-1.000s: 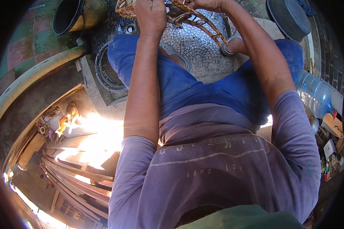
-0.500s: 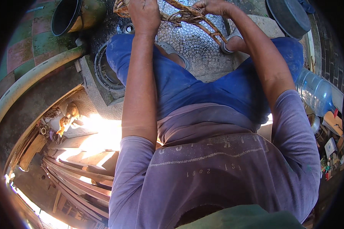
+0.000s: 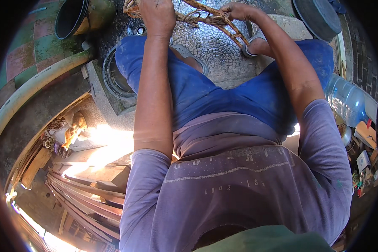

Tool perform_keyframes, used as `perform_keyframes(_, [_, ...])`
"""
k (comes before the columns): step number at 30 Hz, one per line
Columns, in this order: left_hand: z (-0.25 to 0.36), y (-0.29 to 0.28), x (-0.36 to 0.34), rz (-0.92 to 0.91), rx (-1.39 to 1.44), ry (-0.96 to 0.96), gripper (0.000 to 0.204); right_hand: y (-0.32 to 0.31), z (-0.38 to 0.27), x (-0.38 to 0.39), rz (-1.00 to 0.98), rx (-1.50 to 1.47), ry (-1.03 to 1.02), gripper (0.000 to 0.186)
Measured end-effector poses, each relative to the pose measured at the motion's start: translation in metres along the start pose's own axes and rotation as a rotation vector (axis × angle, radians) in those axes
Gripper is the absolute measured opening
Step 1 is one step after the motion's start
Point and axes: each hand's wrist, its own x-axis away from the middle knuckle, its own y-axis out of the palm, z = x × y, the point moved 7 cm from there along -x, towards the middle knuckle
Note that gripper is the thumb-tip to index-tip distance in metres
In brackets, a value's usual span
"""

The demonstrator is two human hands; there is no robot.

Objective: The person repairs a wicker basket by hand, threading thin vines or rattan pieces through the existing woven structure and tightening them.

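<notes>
A rusty, orange-brown frame [image 3: 214, 19] of thin bars with curled loops spans the top of the view, above the wet floor between my feet. My left hand [image 3: 158, 17] is closed around its left part; the fingertips are cut off by the top edge. At its right part, my right hand [image 3: 238, 11] has its fingers bent and pressed together against a bar. Whether something small is pinched in them is hidden. The frame's lower right end reaches down close to my right foot [image 3: 256, 45].
A dark bucket [image 3: 72, 19] lies tilted at the upper left, near a long pale pipe [image 3: 38, 84]. A grey basin [image 3: 319, 19] stands at the upper right, with a clear blue water jug [image 3: 345, 100] below it. An orange-and-white cat [image 3: 76, 128] and stacked planks [image 3: 88, 201] are at the left.
My right hand has shifted slightly right and down along the frame. The frame has tipped a little; my left hand keeps its hold in nearly the same place.
</notes>
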Motion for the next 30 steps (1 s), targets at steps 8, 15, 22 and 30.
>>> perform_keyframes(8, [-0.008,-0.009,-0.008,0.064,-0.108,0.06,0.035,0.004,-0.035,-0.002,0.029,-0.404,-0.101,0.028])
perform_keyframes(15, [-0.006,-0.006,-0.008,0.014,-0.06,-0.013,0.035,0.002,-0.064,-0.007,0.042,-0.647,-0.221,0.033])
perform_keyframes(22, [-0.004,-0.002,-0.005,0.068,-0.125,0.104,0.035,-0.005,-0.047,-0.004,0.142,-0.096,-0.175,0.029])
perform_keyframes(30, [-0.007,-0.003,-0.012,0.015,0.016,-0.028,0.034,-0.02,0.009,0.083,0.899,-0.585,-0.066,0.024])
